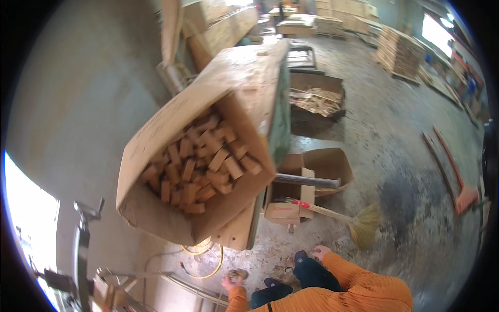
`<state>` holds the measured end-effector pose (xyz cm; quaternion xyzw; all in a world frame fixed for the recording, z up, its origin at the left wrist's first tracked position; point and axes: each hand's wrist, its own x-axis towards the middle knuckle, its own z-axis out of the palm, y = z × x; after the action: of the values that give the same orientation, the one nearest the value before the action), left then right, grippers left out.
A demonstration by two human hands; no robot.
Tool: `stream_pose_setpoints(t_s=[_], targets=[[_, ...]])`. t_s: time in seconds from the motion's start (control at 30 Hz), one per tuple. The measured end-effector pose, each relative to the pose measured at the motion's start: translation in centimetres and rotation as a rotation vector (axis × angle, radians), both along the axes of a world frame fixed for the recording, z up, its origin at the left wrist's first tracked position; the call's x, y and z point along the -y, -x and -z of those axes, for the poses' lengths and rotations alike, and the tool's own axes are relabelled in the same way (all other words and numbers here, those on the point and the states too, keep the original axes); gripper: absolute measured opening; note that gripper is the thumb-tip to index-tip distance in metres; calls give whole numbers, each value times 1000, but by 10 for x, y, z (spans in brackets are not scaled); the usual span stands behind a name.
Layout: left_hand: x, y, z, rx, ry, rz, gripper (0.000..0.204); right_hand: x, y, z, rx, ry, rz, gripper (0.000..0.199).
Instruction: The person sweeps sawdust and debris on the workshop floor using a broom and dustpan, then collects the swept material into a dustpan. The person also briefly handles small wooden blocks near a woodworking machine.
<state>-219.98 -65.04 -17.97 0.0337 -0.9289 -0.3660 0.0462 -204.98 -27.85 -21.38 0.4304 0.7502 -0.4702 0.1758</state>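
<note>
The small, tan, blocky piece (239, 272) looks blurred from here. Ahead of the left hand (232, 282), a brown cardboard box (166, 120) of wooden blocks (200, 156) rests on the pale wooden tabletop (239, 67); a thin yellow hose (216, 269) curls nearby. That hand's fingers grasp the piece; the right hand's (321, 252) grip I cannot tell.

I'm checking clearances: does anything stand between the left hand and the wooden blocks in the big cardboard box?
Yes. Seen from the head view, the near wall of the cardboard box and the end of the wooden bench top lie between the left hand and the wooden blocks.
</note>
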Motion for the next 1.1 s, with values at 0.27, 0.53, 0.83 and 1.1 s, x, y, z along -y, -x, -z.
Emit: stream_pose_setpoints(t_s=[0.27, 0.53, 0.83, 1.1], targets=[[-191, -71, -59, -66, -52, 736, 54, -42, -202, -45, -7, -164, 228, 35], [-427, -130, -114, 123, -183, 789, 43, -145, -379, -104, 242, 129, 552, 29], [-683, -151, -147, 90, -297, 624, 47, -324, -495, -117, 40, -34, 1237, 25], [-863, -115, -155, -59, -328, 441, 40, -457, -448, -96, -148, 314, 1210, 26]])
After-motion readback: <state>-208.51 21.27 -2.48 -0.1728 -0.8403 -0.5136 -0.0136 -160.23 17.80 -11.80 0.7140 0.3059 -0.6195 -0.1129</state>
